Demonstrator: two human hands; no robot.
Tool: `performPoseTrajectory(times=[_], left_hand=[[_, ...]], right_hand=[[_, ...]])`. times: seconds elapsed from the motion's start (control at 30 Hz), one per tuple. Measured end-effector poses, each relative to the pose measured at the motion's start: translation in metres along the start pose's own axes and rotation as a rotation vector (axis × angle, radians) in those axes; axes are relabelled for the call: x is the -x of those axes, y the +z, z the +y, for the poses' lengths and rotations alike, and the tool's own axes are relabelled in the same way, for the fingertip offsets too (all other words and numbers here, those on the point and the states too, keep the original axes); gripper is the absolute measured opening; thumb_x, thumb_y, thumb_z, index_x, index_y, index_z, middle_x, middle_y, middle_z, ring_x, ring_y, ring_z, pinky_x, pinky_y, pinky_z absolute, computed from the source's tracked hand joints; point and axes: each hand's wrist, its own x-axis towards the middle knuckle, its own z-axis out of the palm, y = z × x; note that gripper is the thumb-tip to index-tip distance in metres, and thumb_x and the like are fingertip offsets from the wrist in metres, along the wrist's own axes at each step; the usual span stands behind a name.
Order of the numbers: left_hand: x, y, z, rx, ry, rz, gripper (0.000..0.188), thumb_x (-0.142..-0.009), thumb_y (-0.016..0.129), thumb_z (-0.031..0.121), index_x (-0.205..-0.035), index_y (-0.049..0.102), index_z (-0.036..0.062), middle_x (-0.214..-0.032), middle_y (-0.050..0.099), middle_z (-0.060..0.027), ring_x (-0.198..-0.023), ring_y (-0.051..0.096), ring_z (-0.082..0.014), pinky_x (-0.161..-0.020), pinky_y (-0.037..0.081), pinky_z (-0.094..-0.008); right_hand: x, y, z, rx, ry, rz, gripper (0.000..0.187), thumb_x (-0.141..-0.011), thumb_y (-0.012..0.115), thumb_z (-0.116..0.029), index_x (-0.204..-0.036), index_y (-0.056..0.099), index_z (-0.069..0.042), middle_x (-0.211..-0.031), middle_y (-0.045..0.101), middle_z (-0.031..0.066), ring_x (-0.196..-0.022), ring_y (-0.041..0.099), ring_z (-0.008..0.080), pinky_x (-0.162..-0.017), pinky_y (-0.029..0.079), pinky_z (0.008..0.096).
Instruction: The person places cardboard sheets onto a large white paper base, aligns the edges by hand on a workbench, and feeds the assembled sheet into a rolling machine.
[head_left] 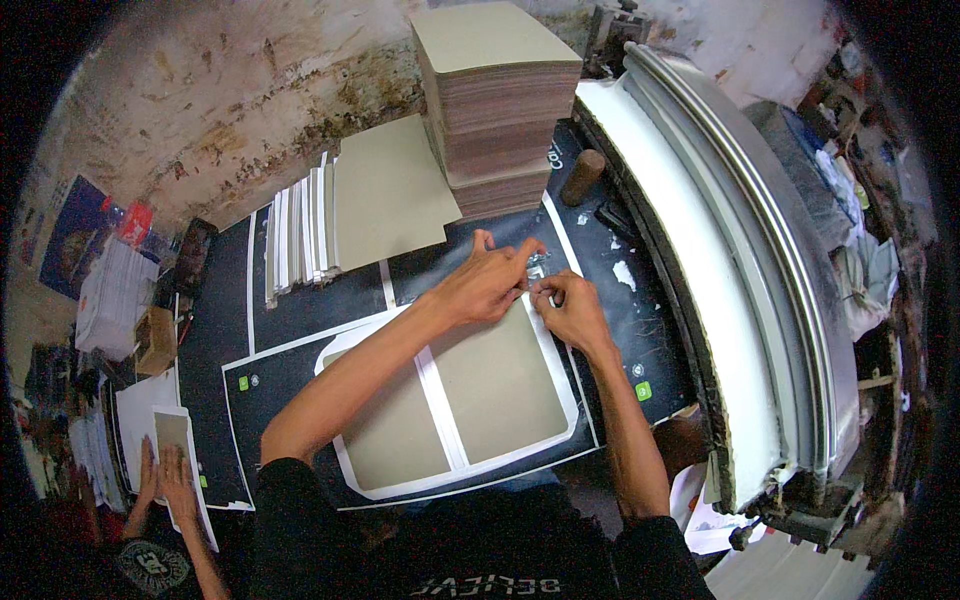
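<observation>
Nearest: both forearms come up from the lower edge over a white sheet (352, 345) spread on the dark tabletop (300, 305). Two grey boards (500, 375) lie flat on that sheet, side by side, a narrow white strip showing between them; left forearm crosses the left board.

Left hand (487, 282) and right hand (570, 305) are together at the far right corner of the right board, fingertips almost touching. Both pinch down on the sheet's corner flap there. Fingers cover the fold itself, so can't tell how far it's turned over.

Just past the hands: a loose grey board (385, 195) lying flat, with a row of white sheet bundles (295, 245) standing on edge against its left side. Behind it, a tall stack of grey boards (495, 100), close to the wall. Right of the stack, a short brown wooden roller (583, 177) on the tabletop, a few white scraps near it.

Right flank: a long curved white and metal machine bed (700, 260) runs along the tabletop edge, near the right elbow.

Lower left: another person's hands (165, 480) press on a separate board, well apart. Paper piles (115, 295) sit beyond them at the left rim.
</observation>
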Motion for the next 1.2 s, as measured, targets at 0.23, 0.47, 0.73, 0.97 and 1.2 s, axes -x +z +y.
performPoseTrajectory(times=[0.23,0.47,0.73,0.97,1.2], left_hand=[[0.01,-0.001,-0.005,0.026,0.026,0.011,0.061,-0.083,0.067,0.001,-0.137,0.038,0.0072,-0.093,0.072,-0.0052,-0.098,0.063,-0.0295,-0.091,0.029,-0.0516],[0.021,-0.007,-0.004,-0.073,0.185,0.002,0.061,-0.086,0.065,0.015,-0.139,0.038,0.0027,-0.101,0.07,-0.0119,-0.112,0.056,-0.031,-0.095,0.031,-0.0519],[0.062,0.001,-0.008,-0.23,0.08,-0.086,0.066,-0.093,0.061,0.049,-0.14,0.049,0.0047,-0.142,0.048,-0.0163,-0.123,0.051,-0.0317,-0.1,0.03,-0.0514],[0.092,0.002,0.051,0.02,-0.363,-0.148,0.087,-0.086,0.072,0.044,-0.151,0.027,0.0069,-0.14,0.057,-0.018,-0.13,0.053,-0.0307,-0.108,0.021,-0.0571],[0.126,0.01,0.086,-0.093,-0.336,-0.092,0.116,-0.071,0.081,0.051,-0.152,0.02,-0.0046,-0.143,0.049,-0.026,-0.137,0.048,-0.0312,-0.108,0.023,-0.0602]], right_hand=[[-0.005,0.006,0.003,0.027,-0.006,0.015,0.019,-0.078,0.07,-0.015,-0.09,0.076,-0.002,-0.088,0.07,0.0194,-0.079,0.068,0.0323,-0.076,0.054,0.0408],[0.009,-0.001,0.002,-0.034,0.003,-0.019,0.035,-0.081,0.072,-0.012,-0.114,0.068,-0.001,-0.091,0.069,0.0158,-0.08,0.068,0.0272,-0.073,0.055,0.0368],[0.029,0.006,-0.026,0.024,-0.338,0.008,0.093,-0.083,0.065,0.001,-0.157,0.009,-0.002,-0.14,0.046,0.0271,-0.122,0.054,0.0397,-0.108,0.038,0.0473],[0.04,0.014,-0.031,0.353,-0.267,-0.196,0.106,-0.088,0.073,-0.023,-0.156,-0.003,0.002,-0.163,0.014,0.0239,-0.132,0.049,0.0363,-0.111,0.029,0.051],[0.041,0.018,-0.037,0.174,-0.167,-0.268,0.11,-0.085,0.076,-0.011,-0.159,-0.006,-0.006,-0.153,0.04,0.0268,-0.131,0.048,0.0419,-0.112,0.024,0.0501]])
